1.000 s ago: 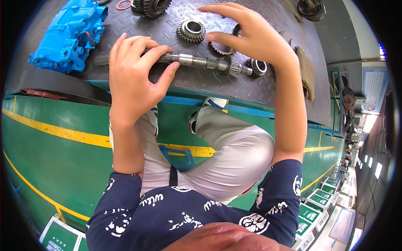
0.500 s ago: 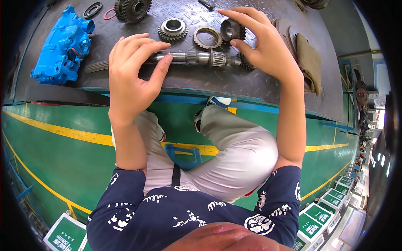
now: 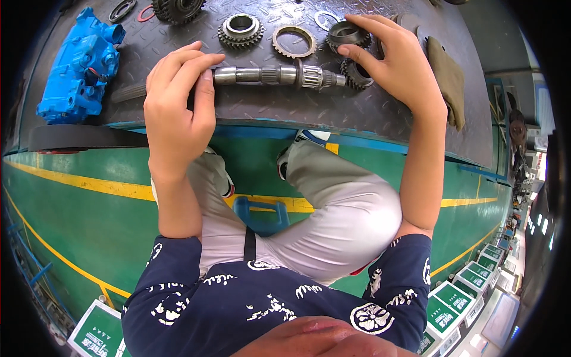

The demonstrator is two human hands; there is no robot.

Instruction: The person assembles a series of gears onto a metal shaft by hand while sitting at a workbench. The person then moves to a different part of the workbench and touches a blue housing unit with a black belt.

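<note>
A long splined steel shaft (image 3: 253,75) lies across the dark metal bench top. My left hand (image 3: 181,98) is closed around its left part, thumb on the near side and fingers over the top. My right hand (image 3: 397,65) grips a small dark gear (image 3: 350,34) between thumb and fingers, just above the bench or touching it; I cannot tell which. Below that gear, another toothed gear (image 3: 358,75) sits by the shaft's right end. Beyond the shaft are a double-toothed gear (image 3: 241,31) and a brass-coloured toothed ring (image 3: 294,41).
A blue cast housing (image 3: 80,68) stands at the left. Far back are a larger gear cluster (image 3: 178,9), a red ring (image 3: 146,13), a black ring (image 3: 122,11) and a pale thin ring (image 3: 326,21). A folded olive cloth (image 3: 446,80) lies at the right.
My right hand has shifted right with the small gear, which is less tilted; the pale ring behind has come into sight. My left fingers and thumb have closed in on the shaft.
</note>
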